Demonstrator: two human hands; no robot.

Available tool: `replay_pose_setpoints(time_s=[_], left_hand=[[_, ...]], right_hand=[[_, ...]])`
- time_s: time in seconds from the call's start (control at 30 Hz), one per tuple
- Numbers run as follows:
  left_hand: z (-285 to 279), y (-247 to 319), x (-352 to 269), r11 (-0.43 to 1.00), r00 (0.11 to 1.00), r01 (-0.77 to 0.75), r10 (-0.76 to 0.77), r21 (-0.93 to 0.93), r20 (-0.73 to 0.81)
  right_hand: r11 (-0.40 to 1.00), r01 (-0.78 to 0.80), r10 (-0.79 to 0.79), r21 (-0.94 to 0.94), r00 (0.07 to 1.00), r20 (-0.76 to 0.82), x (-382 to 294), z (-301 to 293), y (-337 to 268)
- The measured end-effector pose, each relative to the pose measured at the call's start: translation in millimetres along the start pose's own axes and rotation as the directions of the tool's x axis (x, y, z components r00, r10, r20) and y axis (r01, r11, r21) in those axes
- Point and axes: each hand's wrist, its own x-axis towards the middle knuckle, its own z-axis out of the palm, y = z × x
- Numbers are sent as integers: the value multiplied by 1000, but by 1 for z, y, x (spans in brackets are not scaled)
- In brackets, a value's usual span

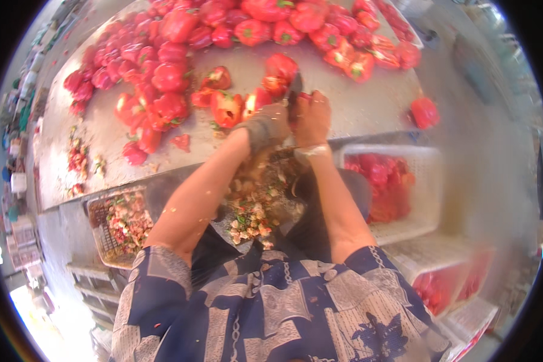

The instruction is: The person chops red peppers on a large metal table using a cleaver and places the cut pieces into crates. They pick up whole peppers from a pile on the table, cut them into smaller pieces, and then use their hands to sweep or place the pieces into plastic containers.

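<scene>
My left hand, in a grey knit glove, is close beside my bare right hand over the table's near edge. The dark blade of a knife points away between them; which hand holds it cannot be told. Red pepper flesh shows at the curled fingers of my right hand, its shape mostly hidden. Beyond the hands lie a whole red bell pepper and a cut one. Opened pepper halves with pale cores rest left of my gloved hand.
Many red bell peppers are heaped along the table's far and left sides. Pepper pieces fill part of a white plastic crate at right. A basket at left holds scraps; more scraps lie between my legs.
</scene>
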Motion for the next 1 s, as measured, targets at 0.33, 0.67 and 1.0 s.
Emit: replay_pose_setpoints(time_s=[0.33, 0.67, 1.0], left_hand=[[86, -62, 20, 995, 962, -98, 97, 10, -257], [-12, -136, -143, 244, 936, -226, -213, -943, -279], [-30, -204, -198, 34, 782, -388, -517, -921, -348]], right_hand=[[991, 66, -59, 115, 996, -62, 15, 28, 17], [875, 427, -418, -228, 904, 85, 86, 71, -90], [906, 418, -254, -69, 666, 702, 70, 215, -275]])
